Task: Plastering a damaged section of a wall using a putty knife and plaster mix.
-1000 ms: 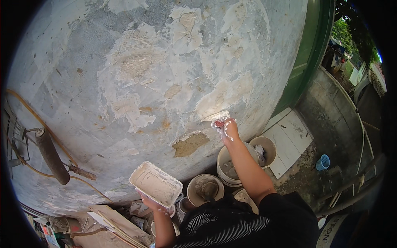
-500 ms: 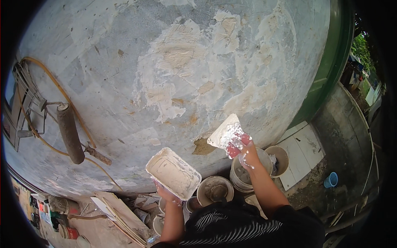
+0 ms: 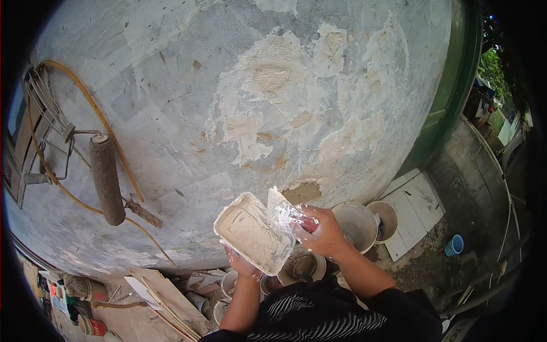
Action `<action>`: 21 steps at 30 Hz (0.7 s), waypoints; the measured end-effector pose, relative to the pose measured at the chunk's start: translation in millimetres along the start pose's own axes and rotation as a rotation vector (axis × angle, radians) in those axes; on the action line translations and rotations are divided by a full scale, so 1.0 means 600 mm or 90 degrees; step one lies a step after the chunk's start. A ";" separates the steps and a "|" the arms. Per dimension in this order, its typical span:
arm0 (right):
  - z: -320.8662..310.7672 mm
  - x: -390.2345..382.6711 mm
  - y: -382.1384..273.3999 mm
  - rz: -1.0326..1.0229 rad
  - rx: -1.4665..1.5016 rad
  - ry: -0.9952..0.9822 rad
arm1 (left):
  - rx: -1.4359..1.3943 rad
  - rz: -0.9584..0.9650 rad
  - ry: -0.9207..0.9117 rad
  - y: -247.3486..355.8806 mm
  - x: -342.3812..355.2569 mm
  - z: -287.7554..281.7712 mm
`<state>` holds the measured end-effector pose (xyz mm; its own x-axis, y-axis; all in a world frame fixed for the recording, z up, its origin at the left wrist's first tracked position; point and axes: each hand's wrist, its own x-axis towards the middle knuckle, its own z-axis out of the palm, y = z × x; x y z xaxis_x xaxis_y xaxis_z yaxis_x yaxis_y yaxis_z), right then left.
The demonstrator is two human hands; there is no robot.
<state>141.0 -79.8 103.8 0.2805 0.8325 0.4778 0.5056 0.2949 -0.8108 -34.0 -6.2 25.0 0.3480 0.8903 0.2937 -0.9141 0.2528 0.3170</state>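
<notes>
My left hand [image 3: 242, 263] grips a rectangular tub [image 3: 245, 232] from below, its fingers wrapped under the near edge. Beige filler paste coats the inside of the tub. In my right hand [image 3: 320, 231] is a putty knife [image 3: 279, 210] with a red handle, its broad blade smeared with whitish paste. The blade stands at the tub's right rim; whether it touches the paste I cannot tell. White paste also sticks to the fingers of my right hand. Ahead is a grey wall [image 3: 171, 142] with beige filler patches [image 3: 274, 74] and a brown bare hollow [image 3: 302, 192] low down.
Paint rollers [image 3: 107, 179] and a yellow hose [image 3: 91, 105] hang at the left. Several buckets [image 3: 356, 225] stand below at the wall's foot. Boards [image 3: 162, 302] lie at the lower left. A green door frame [image 3: 436, 122] and a blue plastic basket [image 3: 454, 245] are at the right.
My right hand has brought the putty knife down and left, from in front of the wall to the tub's rim. The tub has shifted slightly right, and the view has turned a little.
</notes>
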 end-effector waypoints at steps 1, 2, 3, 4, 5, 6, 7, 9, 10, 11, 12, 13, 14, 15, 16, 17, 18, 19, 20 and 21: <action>0.008 -0.004 -0.009 -0.011 -0.017 0.026 | 0.048 0.001 0.012 0.004 -0.003 -0.005; 0.014 -0.008 -0.017 0.024 -0.016 0.021 | 0.096 0.002 0.024 0.009 -0.008 -0.010; 0.020 -0.012 -0.024 0.058 -0.016 0.017 | 0.090 -0.002 0.020 0.013 -0.011 -0.015; 0.026 -0.015 -0.029 0.092 -0.016 0.014 | 0.121 -0.010 0.021 0.017 -0.013 -0.019; 0.031 -0.018 -0.033 0.101 -0.030 0.031 | 0.096 -0.023 0.007 0.021 -0.014 -0.022; 0.036 -0.020 -0.035 0.111 -0.045 0.049 | 0.019 -0.045 -0.019 0.026 -0.015 -0.024; 0.041 -0.022 -0.038 0.120 -0.060 0.067 | -0.019 -0.061 -0.024 0.031 -0.014 -0.024; 0.053 -0.028 -0.041 0.122 -0.035 0.072 | -0.174 -0.102 -0.063 0.040 -0.014 -0.019; 0.059 -0.030 -0.043 0.121 -0.022 0.075 | -0.102 -0.126 0.003 0.043 -0.015 -0.014; 0.067 -0.032 -0.045 0.103 -0.011 0.113 | -0.004 -0.142 0.060 0.044 -0.019 -0.008; 0.076 -0.035 -0.048 0.085 0.002 0.150 | 0.076 -0.141 0.067 0.044 -0.023 -0.001; 0.082 -0.036 -0.051 0.066 0.014 0.187 | 0.112 -0.167 0.108 0.041 -0.030 0.006; 0.084 -0.036 -0.053 0.051 -0.016 0.198 | 0.128 -0.180 0.098 0.037 -0.039 0.013; 0.085 -0.037 -0.055 0.036 -0.047 0.209 | 0.141 -0.181 0.059 0.037 -0.044 0.018; 0.085 -0.037 -0.058 0.022 -0.077 0.220 | 0.108 -0.211 0.095 0.041 -0.045 0.021; 0.086 -0.038 -0.062 0.025 -0.076 0.216 | 0.071 -0.231 0.102 0.047 -0.046 0.022; 0.087 -0.039 -0.065 0.027 -0.076 0.213 | 0.035 -0.249 0.109 0.052 -0.046 0.023; 0.087 -0.039 -0.068 0.041 -0.064 0.201 | 0.058 -0.255 0.097 0.059 -0.047 0.024; 0.088 -0.040 -0.071 0.025 -0.082 0.197 | 0.082 -0.259 0.086 0.067 -0.049 0.025; 0.089 -0.040 -0.073 0.022 -0.088 0.187 | 0.088 -0.252 0.046 0.075 -0.051 0.025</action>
<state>68.4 -87.4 109.7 0.5126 0.6646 0.5437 0.5922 0.1849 -0.7843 -82.5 -27.8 43.6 0.6465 0.7604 0.0619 -0.6744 0.5317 0.5123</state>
